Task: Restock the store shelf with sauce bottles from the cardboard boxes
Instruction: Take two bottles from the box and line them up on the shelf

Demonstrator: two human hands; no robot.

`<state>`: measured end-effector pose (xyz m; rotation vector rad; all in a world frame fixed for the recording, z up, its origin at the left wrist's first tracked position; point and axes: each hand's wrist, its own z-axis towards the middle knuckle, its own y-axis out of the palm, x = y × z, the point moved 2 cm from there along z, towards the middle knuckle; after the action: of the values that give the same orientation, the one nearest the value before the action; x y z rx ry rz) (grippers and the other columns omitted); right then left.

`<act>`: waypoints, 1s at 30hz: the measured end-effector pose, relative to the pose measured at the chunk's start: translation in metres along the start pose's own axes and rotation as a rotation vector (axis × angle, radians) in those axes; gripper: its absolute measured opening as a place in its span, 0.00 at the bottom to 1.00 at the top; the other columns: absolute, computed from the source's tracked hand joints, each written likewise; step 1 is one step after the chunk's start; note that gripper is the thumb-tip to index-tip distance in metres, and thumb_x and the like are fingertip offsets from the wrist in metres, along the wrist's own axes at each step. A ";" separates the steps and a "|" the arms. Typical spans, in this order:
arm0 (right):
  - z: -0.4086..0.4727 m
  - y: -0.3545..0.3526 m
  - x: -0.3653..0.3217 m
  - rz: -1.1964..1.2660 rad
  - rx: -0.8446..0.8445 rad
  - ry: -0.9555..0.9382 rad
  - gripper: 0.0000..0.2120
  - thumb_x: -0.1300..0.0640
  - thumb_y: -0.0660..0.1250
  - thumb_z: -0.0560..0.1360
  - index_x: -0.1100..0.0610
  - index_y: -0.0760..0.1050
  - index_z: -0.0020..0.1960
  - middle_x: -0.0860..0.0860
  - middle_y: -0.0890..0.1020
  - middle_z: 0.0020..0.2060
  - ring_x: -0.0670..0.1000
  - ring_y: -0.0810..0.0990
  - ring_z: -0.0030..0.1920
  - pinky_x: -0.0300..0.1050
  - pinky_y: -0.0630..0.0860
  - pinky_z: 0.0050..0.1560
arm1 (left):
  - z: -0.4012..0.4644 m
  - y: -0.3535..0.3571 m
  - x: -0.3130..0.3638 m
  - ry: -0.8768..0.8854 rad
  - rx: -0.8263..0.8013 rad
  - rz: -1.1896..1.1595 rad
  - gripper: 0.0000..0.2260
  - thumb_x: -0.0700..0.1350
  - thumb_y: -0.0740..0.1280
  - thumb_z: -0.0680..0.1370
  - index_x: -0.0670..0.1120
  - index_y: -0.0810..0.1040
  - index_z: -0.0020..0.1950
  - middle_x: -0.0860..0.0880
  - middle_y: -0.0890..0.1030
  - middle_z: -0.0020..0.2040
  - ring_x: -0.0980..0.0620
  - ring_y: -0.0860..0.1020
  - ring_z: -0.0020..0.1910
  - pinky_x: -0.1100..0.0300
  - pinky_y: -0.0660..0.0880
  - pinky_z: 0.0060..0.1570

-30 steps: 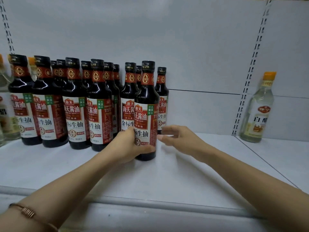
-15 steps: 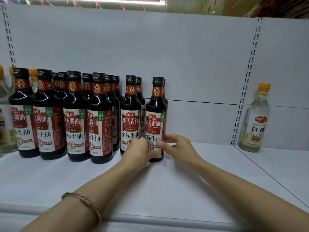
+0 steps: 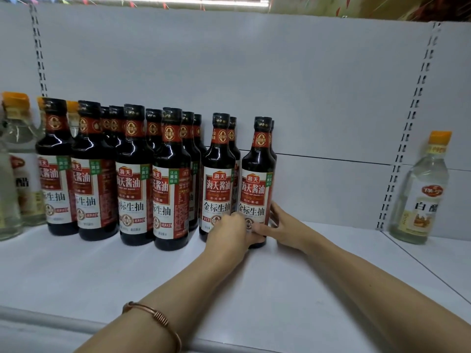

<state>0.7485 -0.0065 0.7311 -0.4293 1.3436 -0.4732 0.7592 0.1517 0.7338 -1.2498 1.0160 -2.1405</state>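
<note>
A dark soy sauce bottle (image 3: pixel 257 179) with a red and white label stands upright on the white shelf (image 3: pixel 102 276), at the right end of a group of several matching bottles (image 3: pixel 132 179). My left hand (image 3: pixel 229 235) grips its base from the left and front. From the right, my right hand (image 3: pixel 283 228) holds the same base, fingers wrapped round its lower side. Another bottle stands right behind it, mostly hidden. No cardboard box is in view.
Clear vinegar bottles with orange caps (image 3: pixel 17 159) stand at the far left. One more clear vinegar bottle (image 3: pixel 420 192) stands on the adjoining shelf section at the right. Bare shelf lies between the held bottle and that section, and in front.
Both hands slid the bottle back and to the right, into line with the front row. The right hand closed in from beside the bottle onto its base.
</note>
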 end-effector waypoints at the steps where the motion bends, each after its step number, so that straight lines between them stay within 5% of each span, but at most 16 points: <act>1: 0.001 -0.001 0.001 0.008 -0.010 -0.012 0.45 0.35 0.75 0.63 0.41 0.56 0.72 0.33 0.72 0.64 0.33 0.70 0.65 0.31 0.68 0.62 | 0.000 0.000 0.001 -0.003 0.004 0.002 0.26 0.57 0.72 0.73 0.42 0.74 0.65 0.44 0.76 0.61 0.43 0.75 0.59 0.49 0.74 0.59; 9: 0.005 -0.002 0.004 -0.001 -0.020 0.004 0.38 0.37 0.74 0.63 0.43 0.65 0.69 0.33 0.76 0.61 0.34 0.73 0.64 0.31 0.69 0.62 | -0.005 -0.002 0.010 -0.024 0.026 0.051 0.26 0.56 0.69 0.75 0.42 0.71 0.67 0.43 0.75 0.62 0.42 0.75 0.61 0.54 0.72 0.56; 13: -0.001 -0.003 0.004 -0.052 0.083 0.008 0.41 0.33 0.76 0.59 0.48 0.71 0.67 0.40 0.79 0.61 0.43 0.76 0.64 0.41 0.71 0.65 | -0.006 -0.003 0.010 -0.032 0.008 0.060 0.26 0.57 0.69 0.75 0.42 0.72 0.65 0.43 0.75 0.61 0.42 0.75 0.60 0.52 0.72 0.56; 19: -0.015 0.001 -0.011 -0.097 0.300 0.028 0.23 0.46 0.79 0.65 0.56 0.77 0.53 0.48 0.83 0.46 0.47 0.82 0.43 0.41 0.79 0.39 | -0.001 -0.011 0.015 0.006 -0.036 0.246 0.20 0.56 0.68 0.76 0.43 0.77 0.60 0.43 0.79 0.56 0.43 0.77 0.57 0.55 0.71 0.51; 23: -0.017 0.009 -0.018 -0.117 0.335 0.049 0.24 0.45 0.79 0.65 0.56 0.78 0.55 0.48 0.83 0.48 0.47 0.82 0.46 0.44 0.80 0.45 | -0.004 -0.013 0.010 0.056 -0.031 0.305 0.15 0.51 0.66 0.79 0.44 0.77 0.60 0.44 0.79 0.56 0.43 0.77 0.57 0.53 0.73 0.53; 27: -0.019 0.016 -0.030 -0.144 0.365 0.040 0.22 0.48 0.77 0.68 0.56 0.79 0.58 0.47 0.82 0.46 0.44 0.79 0.44 0.33 0.73 0.39 | -0.012 -0.018 0.001 0.090 -0.039 0.236 0.16 0.49 0.66 0.79 0.44 0.77 0.63 0.44 0.78 0.58 0.44 0.76 0.57 0.53 0.73 0.51; 30: -0.020 0.020 -0.035 -0.161 0.390 0.052 0.22 0.50 0.75 0.71 0.58 0.77 0.62 0.51 0.82 0.53 0.47 0.78 0.48 0.36 0.72 0.47 | -0.021 -0.026 -0.006 0.109 -0.014 0.182 0.12 0.48 0.65 0.79 0.44 0.77 0.59 0.45 0.80 0.53 0.44 0.78 0.52 0.55 0.73 0.46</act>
<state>0.7244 0.0292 0.7446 -0.2029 1.2345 -0.8668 0.7430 0.1795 0.7445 -1.0139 1.1456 -2.0817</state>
